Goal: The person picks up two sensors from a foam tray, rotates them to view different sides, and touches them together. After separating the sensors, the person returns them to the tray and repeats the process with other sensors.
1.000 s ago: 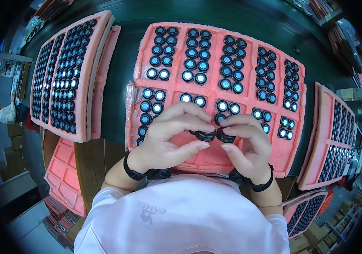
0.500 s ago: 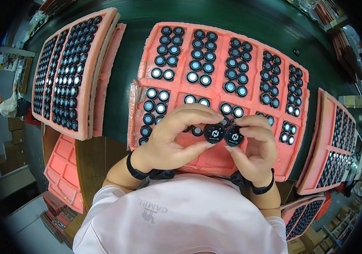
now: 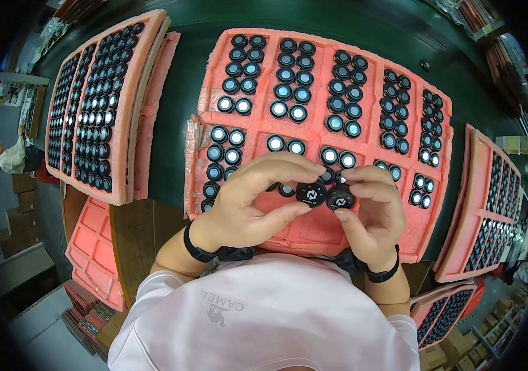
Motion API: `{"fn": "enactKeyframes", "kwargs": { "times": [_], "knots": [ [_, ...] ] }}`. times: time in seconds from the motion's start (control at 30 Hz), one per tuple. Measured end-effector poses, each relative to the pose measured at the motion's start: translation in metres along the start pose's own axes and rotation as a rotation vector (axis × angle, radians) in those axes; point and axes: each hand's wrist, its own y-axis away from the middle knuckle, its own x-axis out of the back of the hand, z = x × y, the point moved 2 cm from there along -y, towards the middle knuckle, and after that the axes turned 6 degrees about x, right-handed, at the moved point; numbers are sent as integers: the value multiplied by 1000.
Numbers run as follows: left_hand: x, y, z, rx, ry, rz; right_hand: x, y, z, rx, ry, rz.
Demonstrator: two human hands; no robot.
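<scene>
- Showing pale-marked faces to the wearer, a black left disc (image 3: pixel 311 195) and a black right disc (image 3: pixel 341 198) are held side by side above the lower middle of the central pink tray (image 3: pixel 319 230); whether they touch cannot be told.
- By the left hand (image 3: pixel 242 201), the disc is pinched at its rim, thumb against fingers; by the right hand (image 3: pixel 374 203), the same narrow rim pinch is kept.
- Risk, as judged: either disc could be dropped if its edge-only grip slips; rims could be scuffed if both are knocked together; seated discs (image 3: pixel 352 128) could be nudged by low knuckles.
- Counted: two discs held, five compartments along the tray's upper row, ten discs in its leftmost, four in the lower right compartment. Part of the lower row is covered by the hands; no total given.
- One loose disc (image 3: pixel 425 64) is noted on the green table (image 3: pixel 191 71).
- Three loaded trays are seen outward: left tray (image 3: pixel 123 148), right tray (image 3: pixel 461 185), lower-right tray (image 3: pixel 424 303).
</scene>
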Motion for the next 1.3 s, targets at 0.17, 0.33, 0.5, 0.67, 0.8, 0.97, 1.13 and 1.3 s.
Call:
{"fn": "enactKeyframes", "kwargs": {
  "times": [0.17,0.33,0.5,0.67,0.8,0.97,1.13,1.3],
  "knots": [
    [-2,-2,3,101,15,41,-1,7,3,-98,-183,50],
    [-1,-3,2,24,-71,-14,-1,5,5,-64,-189,-14],
    [1,0,-5,57,-10,-87,-9,5,0,-85,-226,55],
    [-5,6,-9,180,205,-48,0,-1,-5,-24,83,-101],
    [-9,6,-8,163,334,8,-2,-1,-8,-79,74,-81],
    [-6,9,-5,54,71,18,-4,0,-9,-109,74,-133],
    [-3,8,-2,-125,-77,60,-8,2,-2,-42,16,-80],
    [-1,8,0,-201,-163,32,-9,0,-2,11,26,-129]
  ]
}}
